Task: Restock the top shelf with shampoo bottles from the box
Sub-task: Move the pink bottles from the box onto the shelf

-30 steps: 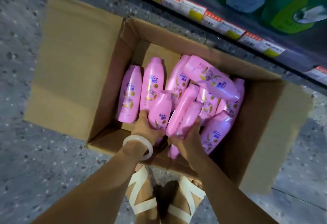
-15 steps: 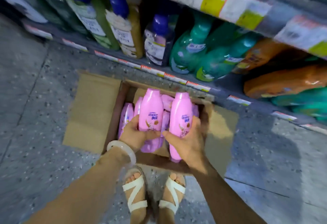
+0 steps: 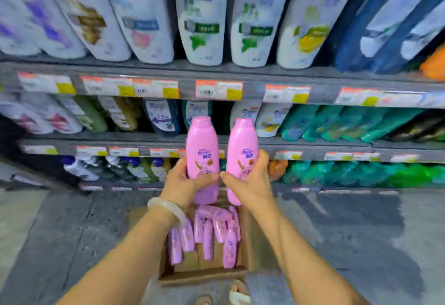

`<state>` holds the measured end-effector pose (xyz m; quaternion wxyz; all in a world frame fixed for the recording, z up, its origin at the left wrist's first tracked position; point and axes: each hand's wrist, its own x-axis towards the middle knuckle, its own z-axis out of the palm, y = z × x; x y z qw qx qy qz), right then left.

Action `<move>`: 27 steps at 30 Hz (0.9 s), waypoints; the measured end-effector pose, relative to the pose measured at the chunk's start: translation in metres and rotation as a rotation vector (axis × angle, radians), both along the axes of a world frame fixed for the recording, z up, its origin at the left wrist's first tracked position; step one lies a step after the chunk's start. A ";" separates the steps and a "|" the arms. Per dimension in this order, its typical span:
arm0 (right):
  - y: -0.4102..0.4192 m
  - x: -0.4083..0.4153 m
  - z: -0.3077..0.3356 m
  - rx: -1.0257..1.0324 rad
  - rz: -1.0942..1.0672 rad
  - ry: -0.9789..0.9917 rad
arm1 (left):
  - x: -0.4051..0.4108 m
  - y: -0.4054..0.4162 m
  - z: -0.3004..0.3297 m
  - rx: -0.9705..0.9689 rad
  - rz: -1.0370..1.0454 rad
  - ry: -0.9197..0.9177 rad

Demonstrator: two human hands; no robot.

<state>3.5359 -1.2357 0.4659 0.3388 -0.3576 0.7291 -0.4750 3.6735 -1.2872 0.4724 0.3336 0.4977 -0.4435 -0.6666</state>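
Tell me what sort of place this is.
Most likely a shop's toiletries aisle: stocked shelves edged with price tags, and a cardboard box of pink bottles on the floor.

Glossy plastic bottles (image 3: 202, 150), cardboard box (image 3: 204, 274)

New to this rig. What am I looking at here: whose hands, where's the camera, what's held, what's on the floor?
There is no robot: a person wears one wide-angle camera on the head, looking forward and down. The left hand grips one pink shampoo bottle, the right hand grips a second pink bottle, both upright in front of the store shelves. Below, on the floor, an open cardboard box holds more pink bottles lying loose. A pale bangle sits on the left wrist.
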 end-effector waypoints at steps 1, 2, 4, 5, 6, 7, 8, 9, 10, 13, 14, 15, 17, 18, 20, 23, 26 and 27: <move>0.004 -0.003 0.027 -0.041 -0.027 0.010 | -0.005 0.002 0.026 -0.037 -0.024 0.014; 0.008 -0.008 0.052 -0.086 -0.052 0.013 | -0.010 0.003 0.051 -0.076 -0.047 0.026; 0.018 -0.018 0.097 -0.153 -0.100 0.020 | -0.021 0.009 0.096 -0.142 -0.093 0.049; 0.025 -0.025 0.117 -0.184 -0.124 0.021 | -0.028 0.012 0.117 -0.169 -0.117 0.065; 0.032 -0.033 0.136 -0.219 -0.149 0.010 | -0.035 0.016 0.136 -0.196 -0.144 0.081; 0.039 -0.041 0.153 -0.251 -0.172 -0.004 | -0.043 0.020 0.155 -0.224 -0.179 0.091; 0.047 -0.049 0.168 -0.276 -0.191 -0.015 | -0.052 0.025 0.172 -0.253 -0.220 0.093; 0.056 -0.057 0.183 -0.298 -0.211 -0.016 | -0.061 0.031 0.189 -0.278 -0.259 0.092; 0.065 -0.067 0.198 -0.318 -0.233 -0.011 | -0.073 0.036 0.205 -0.302 -0.291 0.093; 0.093 -0.102 0.235 -0.360 -0.299 0.012 | -0.115 0.056 0.248 -0.355 -0.350 0.108; 0.104 -0.117 0.246 -0.370 -0.321 0.024 | -0.131 0.063 0.260 -0.371 -0.367 0.118; 0.115 -0.133 0.256 -0.382 -0.340 0.035 | -0.149 0.072 0.270 -0.383 -0.386 0.127; 0.139 -0.167 0.278 -0.402 -0.375 0.053 | -0.187 0.092 0.289 -0.411 -0.434 0.143; 0.152 -0.186 0.289 -0.417 -0.391 0.067 | -0.207 0.104 0.298 -0.428 -0.454 0.157; 0.181 -0.227 0.309 -0.447 -0.413 0.108 | -0.250 0.131 0.315 -0.450 -0.484 0.194; 0.229 -0.292 0.336 -0.478 -0.436 0.180 | -0.316 0.174 0.336 -0.475 -0.553 0.209; 0.283 -0.359 0.358 -0.465 -0.467 0.267 | -0.380 0.214 0.349 -0.502 -0.593 0.219; 0.301 -0.379 0.363 -0.459 -0.482 0.288 | -0.400 0.226 0.352 -0.505 -0.595 0.228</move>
